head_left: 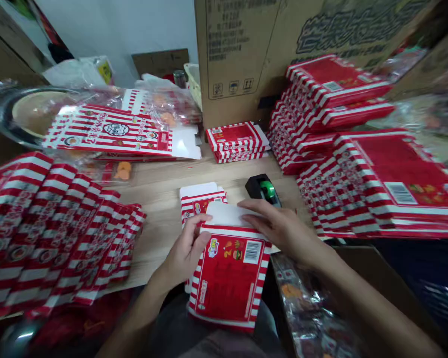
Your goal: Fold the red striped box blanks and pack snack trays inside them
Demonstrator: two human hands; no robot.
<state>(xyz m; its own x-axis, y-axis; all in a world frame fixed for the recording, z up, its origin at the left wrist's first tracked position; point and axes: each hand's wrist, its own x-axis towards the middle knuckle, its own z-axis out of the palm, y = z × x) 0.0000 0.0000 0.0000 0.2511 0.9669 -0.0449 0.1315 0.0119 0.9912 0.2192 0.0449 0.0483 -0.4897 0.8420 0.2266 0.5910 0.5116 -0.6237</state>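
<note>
A red-and-white striped cardboard box (227, 283) tilts toward me over my lap, its white top flap (229, 214) raised. With thumb and fingers, my left hand (184, 251) grips the box at its upper left corner. At the right end of the flap is my right hand (274, 223), its fingers closed around the cardboard edge. Behind the held box, another striped box (198, 199) lies partly covered on the table. A black tape dispenser (261, 186) with a green roll stands just beyond my right hand.
Striped boxes lean in a row (59, 228) at left. Tall box stacks (403, 184) stand at right, and a small stack (237, 141) sits at the back. Flat printed cartons (115, 132) lie back left. A large brown carton (242, 59) rises behind. Plastic-wrapped packs (306, 303) fill a box below right.
</note>
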